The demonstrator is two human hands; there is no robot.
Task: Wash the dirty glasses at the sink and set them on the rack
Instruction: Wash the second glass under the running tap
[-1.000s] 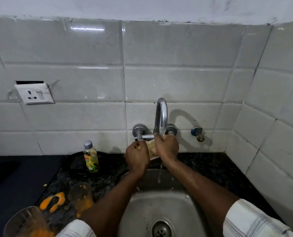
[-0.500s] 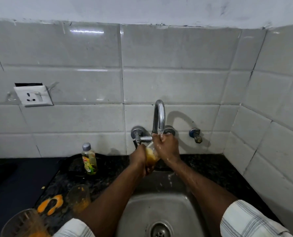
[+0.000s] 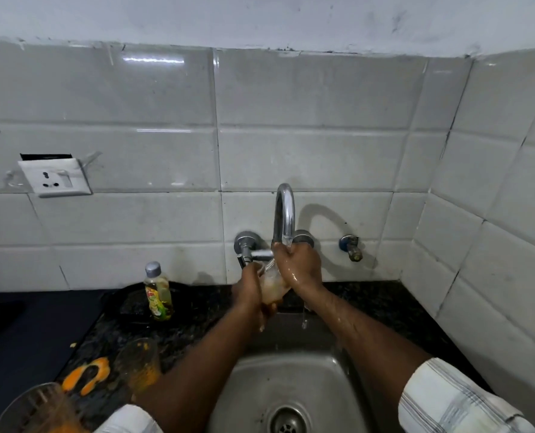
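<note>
1. The left hand (image 3: pixel 249 292) is curled round the lower body of the glass (image 3: pixel 272 284), at frame centre just under the tap (image 3: pixel 285 210) spout.
2. The right hand (image 3: pixel 300 265), wet, clasps the glass's mouth, and the stream lands on its knuckles.
3. Compared with 0.5 s ago, the glass looks paler and less orange, and water now drips off the right wrist above the sink (image 3: pixel 322 385).

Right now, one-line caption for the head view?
The left hand and right hand hold a smeared glass under the running tap over the sink.
</note>
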